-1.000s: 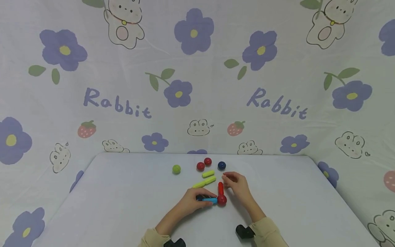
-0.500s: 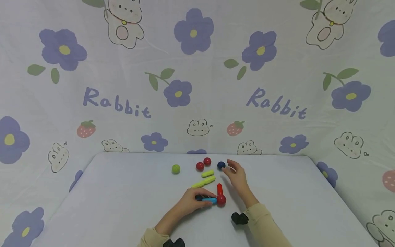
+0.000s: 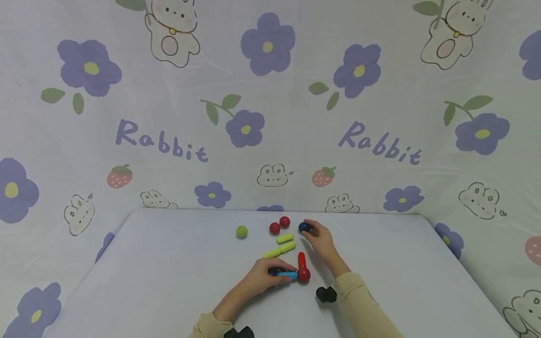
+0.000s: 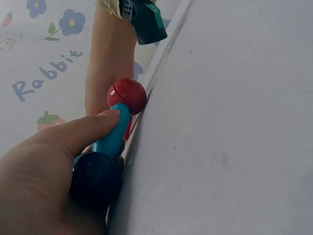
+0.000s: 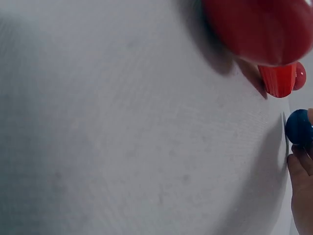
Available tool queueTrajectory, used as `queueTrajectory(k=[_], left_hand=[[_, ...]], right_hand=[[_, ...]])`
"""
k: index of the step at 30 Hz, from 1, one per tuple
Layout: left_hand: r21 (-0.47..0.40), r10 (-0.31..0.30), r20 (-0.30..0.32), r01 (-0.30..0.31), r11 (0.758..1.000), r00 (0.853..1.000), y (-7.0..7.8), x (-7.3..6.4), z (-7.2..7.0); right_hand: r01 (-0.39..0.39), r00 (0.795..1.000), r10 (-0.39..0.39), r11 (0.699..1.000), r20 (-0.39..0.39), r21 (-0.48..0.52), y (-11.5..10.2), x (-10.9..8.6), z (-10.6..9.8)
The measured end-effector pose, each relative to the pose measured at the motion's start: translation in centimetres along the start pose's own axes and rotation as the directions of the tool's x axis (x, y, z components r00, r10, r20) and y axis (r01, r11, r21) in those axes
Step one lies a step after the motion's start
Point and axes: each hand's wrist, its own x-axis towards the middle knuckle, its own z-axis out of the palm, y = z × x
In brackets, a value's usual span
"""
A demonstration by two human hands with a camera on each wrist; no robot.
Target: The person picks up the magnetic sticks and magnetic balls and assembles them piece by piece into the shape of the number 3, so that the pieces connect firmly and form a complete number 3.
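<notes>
In the head view, your left hand (image 3: 262, 276) grips the light blue stick (image 3: 288, 275), fingers on its far side and thumb on the near side. The navy end ball (image 3: 274, 271) sits at the stick's left end, partly covered by your fingers, and the red joint ball (image 3: 304, 275) is at its right end. From that ball the red stick (image 3: 302, 260) points away from you. Your right hand (image 3: 321, 240) reaches farther out and pinches the loose blue ball (image 3: 303, 227) from its right side; you cannot tell here whether it is lifted off the white surface (image 3: 169, 272). To its left lie two red balls (image 3: 274, 228), close together, then a green ball (image 3: 242, 232) farther left. Yellow-green sticks (image 3: 285, 239) lie between the red balls and your left hand.

In your left wrist view, your thumb presses along the light blue stick, with the navy end ball close against your palm and the red joint ball at the far end. The red stick shows only as a sliver behind.

In your right wrist view, the red joint ball looms at the top, the red stick running from it. At the right edge, your fingers meet the loose blue ball, partly cut off by the frame.
</notes>
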Motion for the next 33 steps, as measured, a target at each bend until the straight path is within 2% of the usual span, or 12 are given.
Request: queueTrajectory(k=[7,11,23,33], left_hand=[[-0.020,-0.011,-0.001,0.011,1.000,1.000,2.4,-0.9,-0.4],[-0.025,-0.011,-0.003,0.011,1.000,1.000,3.2,-1.1,-0.6],[-0.030,0.026,-0.008,-0.026,0.999,1.000,2.6,-0.9,-0.3],[-0.031,0.033,-0.013,-0.034,0.999,0.999,3.0,-1.1,-0.3]], right_hand=[[-0.099,0.992,0.101,0.995,-0.080,0.025,0.0,0.0,0.0],[-0.137,0.987,0.137,0.991,-0.086,0.006,0.0,-0.2,0.0],[-0.125,0.991,0.126,0.992,-0.045,0.028,0.0,-1.7,-0.4],[-0.117,0.993,0.117,0.993,0.005,0.034,0.1,-2.9,-0.7]])
